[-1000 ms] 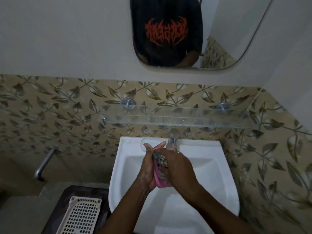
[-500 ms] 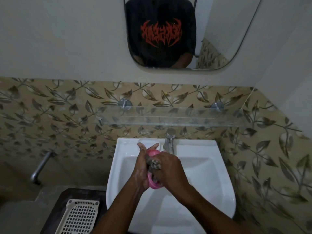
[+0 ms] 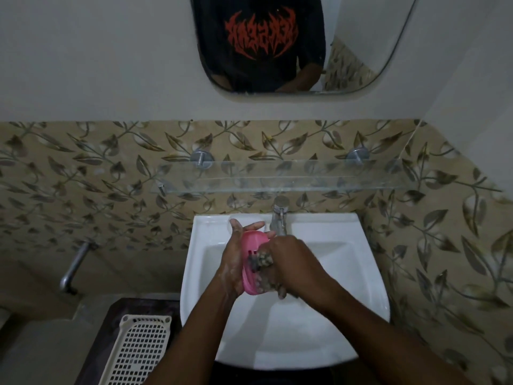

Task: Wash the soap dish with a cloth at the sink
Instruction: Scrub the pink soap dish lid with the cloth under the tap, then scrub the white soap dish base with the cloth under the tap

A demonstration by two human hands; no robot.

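— Any writing legible?
— Only jagged red lettering (image 3: 261,34) on the black shirt (image 3: 308,31) in the mirror (image 3: 361,51): reversed, too stylised to read.
— So no words?
— None.

Right hand (image 3: 291,262) buries most of the cloth (image 3: 262,261), maybe a scrubby rag, plus half the soap dish (image 3: 254,240); plastic basket (image 3: 138,354) runs off the bottom.

The room is dimly and evenly lit, and the white sink (image 3: 347,262) is rendered brightest, just below centre. The frame is darkened toward 6 and 7 o'clock, and detail is softened and slightly stretched at the edges.
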